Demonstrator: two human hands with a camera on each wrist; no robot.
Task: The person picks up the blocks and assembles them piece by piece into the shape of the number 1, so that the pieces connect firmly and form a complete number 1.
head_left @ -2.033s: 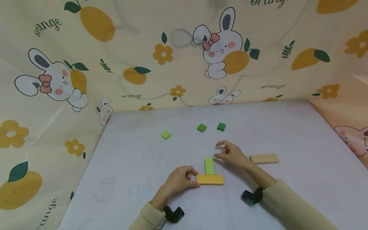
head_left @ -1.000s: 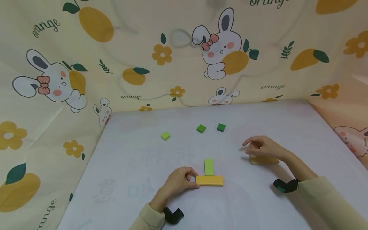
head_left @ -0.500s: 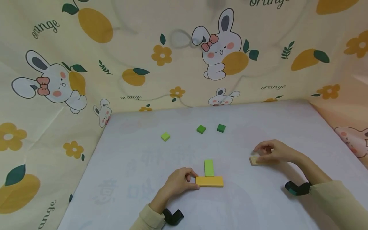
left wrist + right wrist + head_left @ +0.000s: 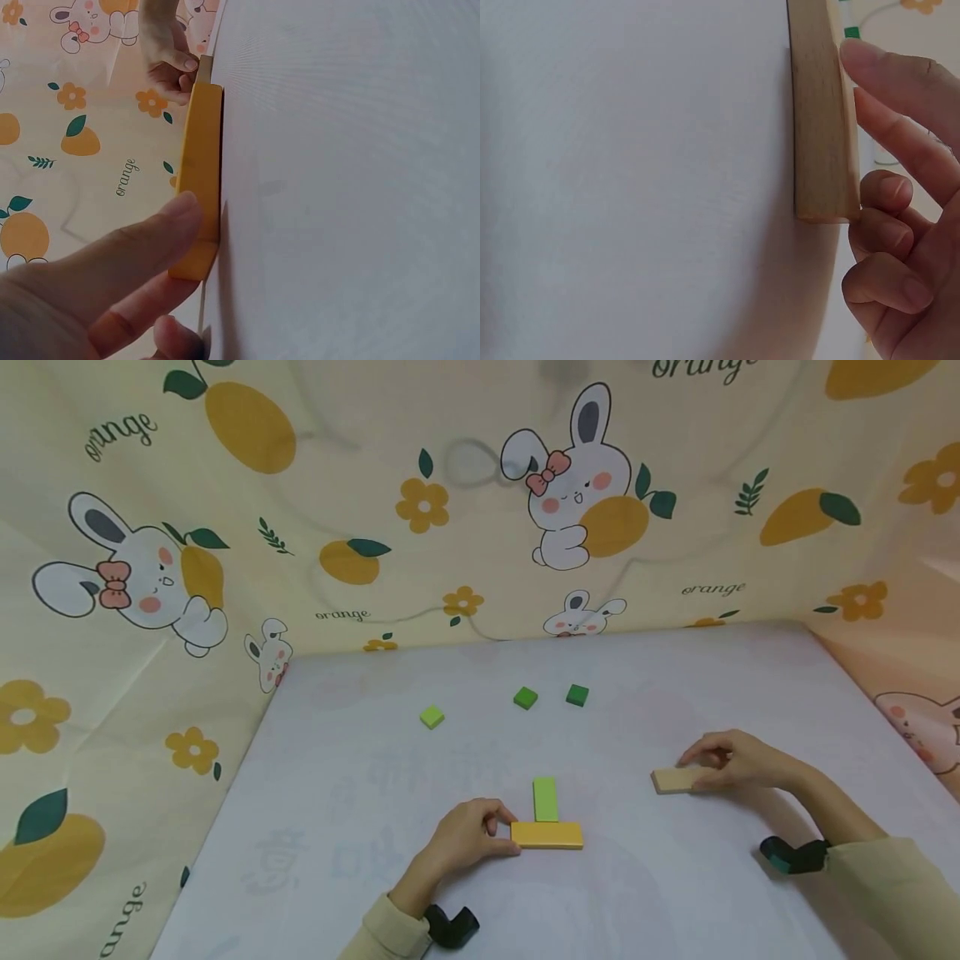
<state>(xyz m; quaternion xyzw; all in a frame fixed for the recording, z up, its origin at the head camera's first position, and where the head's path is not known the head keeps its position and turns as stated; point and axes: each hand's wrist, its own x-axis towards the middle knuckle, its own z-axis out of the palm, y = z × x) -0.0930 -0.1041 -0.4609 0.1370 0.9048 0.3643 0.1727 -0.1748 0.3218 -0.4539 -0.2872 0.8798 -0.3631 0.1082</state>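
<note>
My left hand [image 4: 468,828] pinches the left end of a yellow-orange block [image 4: 551,836] lying flat on the table, thumb on its near side and forefinger behind. A light green block [image 4: 546,799] stands out at right angles from its far edge, apparently touching it. On the right, my right hand [image 4: 750,762] has its thumb and forefinger about a plain wooden block [image 4: 671,780], which rests on the table. In the right wrist view the thumb overlaps the upper edge of this wooden block [image 4: 821,120], and the other fingers are curled beside its end.
Three small green tiles lie farther back: a lime one [image 4: 432,717], a mid-green one [image 4: 526,697] and a dark green one [image 4: 577,695]. A cloth [image 4: 480,477] printed with rabbits and oranges hangs behind the white table [image 4: 360,693] and along its sides.
My right hand has moved right from beside the light green block to the wooden block, coming down with thumb and forefinger around it. My left hand stays on the yellow-orange block.
</note>
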